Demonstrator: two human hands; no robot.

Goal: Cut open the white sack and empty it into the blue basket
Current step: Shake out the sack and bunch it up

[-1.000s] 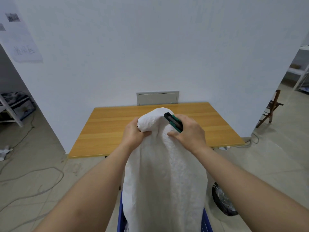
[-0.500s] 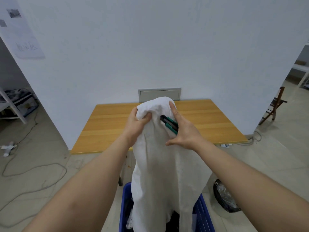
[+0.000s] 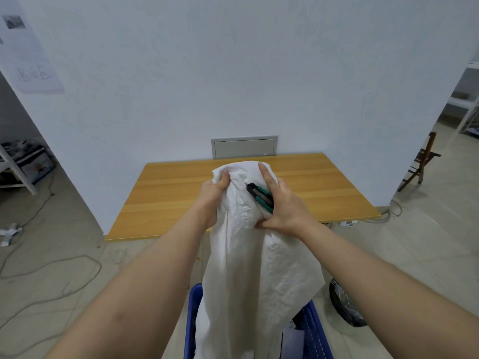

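Observation:
A white woven sack (image 3: 248, 268) hangs upside down, limp, with its lower end inside the blue basket (image 3: 315, 330) at the bottom of the view. My left hand (image 3: 211, 195) grips the sack's raised top corner. My right hand (image 3: 283, 206) presses on the sack's upper right side, index finger stretched up, and holds a green and black utility knife (image 3: 260, 196) against the cloth. Some pale contents show inside the basket to the right of the sack.
A wooden table (image 3: 181, 193) stands against the white wall just behind the sack. A black round bin (image 3: 344, 307) sits on the floor right of the basket. Cables (image 3: 51, 268) trail over the floor at left. A folding chair (image 3: 422, 161) stands at far right.
Both hands have lifted the sack higher over the basket, and its lower part has gone slack. My right index finger has stretched up along the sack. The basket's rim has come into view.

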